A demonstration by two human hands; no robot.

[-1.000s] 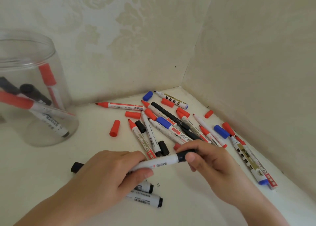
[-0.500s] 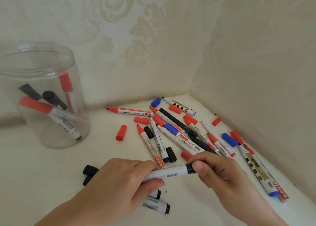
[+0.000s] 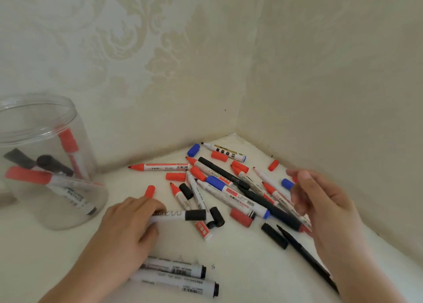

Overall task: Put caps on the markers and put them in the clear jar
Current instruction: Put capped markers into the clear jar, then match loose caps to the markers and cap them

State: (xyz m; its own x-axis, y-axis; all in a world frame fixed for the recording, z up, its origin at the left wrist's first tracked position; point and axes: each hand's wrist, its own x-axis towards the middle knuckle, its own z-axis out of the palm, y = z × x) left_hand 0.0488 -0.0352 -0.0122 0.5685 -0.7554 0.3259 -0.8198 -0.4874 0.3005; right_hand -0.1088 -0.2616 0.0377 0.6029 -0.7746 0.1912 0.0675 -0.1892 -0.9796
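The left hand (image 3: 128,224) has its fingers curled round a white marker with a black cap (image 3: 178,215), just right of the clear jar (image 3: 45,165); the cap looks seated, but if it is only half pressed it could pop off on the drop into the jar. The right hand (image 3: 318,202), fingers loosely spread and holding nothing, hovers over the pile of markers (image 3: 229,188) farther right of the jar, where a careless reach may scatter loose caps.

Counts around the jar (image 3: 45,160)

One clear jar holds four capped markers (image 3: 29,175); two hands (image 3: 128,229) right of it; right of the jar, about seven loose red caps (image 3: 175,177), two blue caps (image 3: 193,150), several black.
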